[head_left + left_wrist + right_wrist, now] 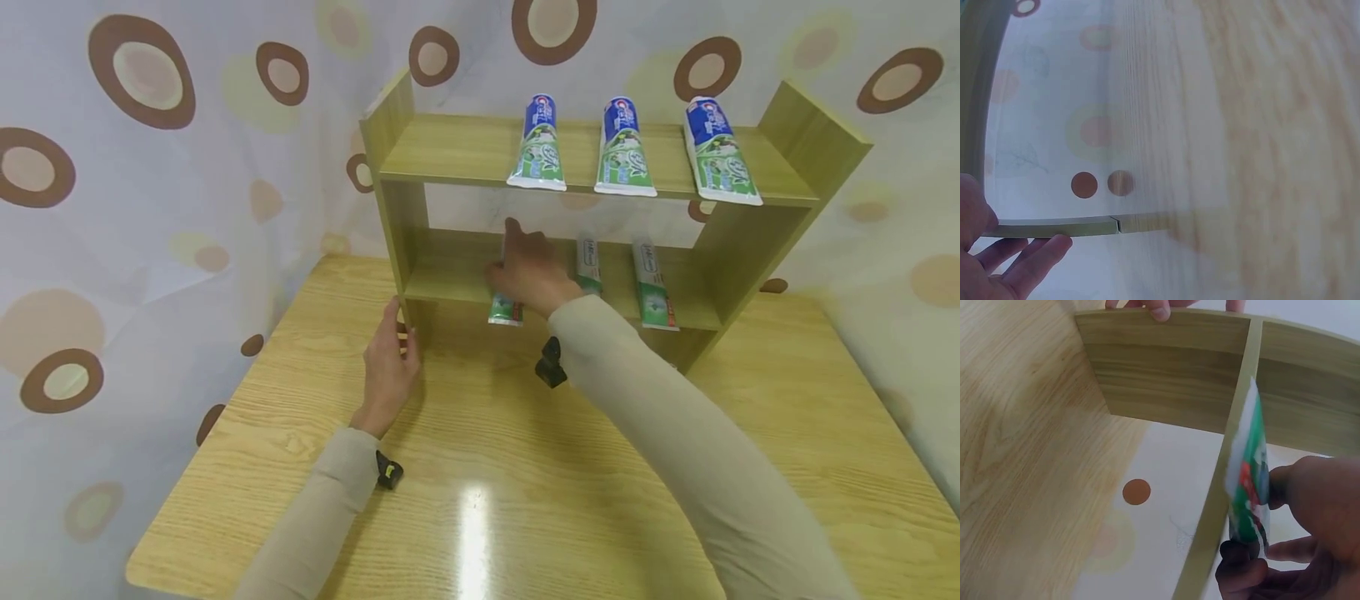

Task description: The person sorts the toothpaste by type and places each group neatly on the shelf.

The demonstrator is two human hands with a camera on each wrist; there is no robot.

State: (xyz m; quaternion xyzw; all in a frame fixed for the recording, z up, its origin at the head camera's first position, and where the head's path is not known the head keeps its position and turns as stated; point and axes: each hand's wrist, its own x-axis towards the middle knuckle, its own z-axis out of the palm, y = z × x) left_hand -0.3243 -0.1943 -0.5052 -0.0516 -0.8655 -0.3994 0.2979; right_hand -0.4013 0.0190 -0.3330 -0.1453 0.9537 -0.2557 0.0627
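Note:
A two-tier wooden shelf (453,271) stands on the table. My right hand (534,271) reaches into its lower tier and holds a green-and-white toothpaste tube (506,312) at the left, mostly covered by the hand in the head view. In the right wrist view, thumb and fingers lie on either side of this tube (1250,478), whose flat end sticks out past the board's front edge. My left hand (390,362) grips the shelf's left side panel (1054,228) low down, thumb on one face and fingers on the other.
Two more green-and-white tubes, one in the middle (588,260) and one farther right (654,287), lie on the lower tier. Three blue-and-green tubes (538,150) lie along the upper tier, flat ends forward. A circle-patterned wall covering (225,167) hangs behind the wooden table (300,467).

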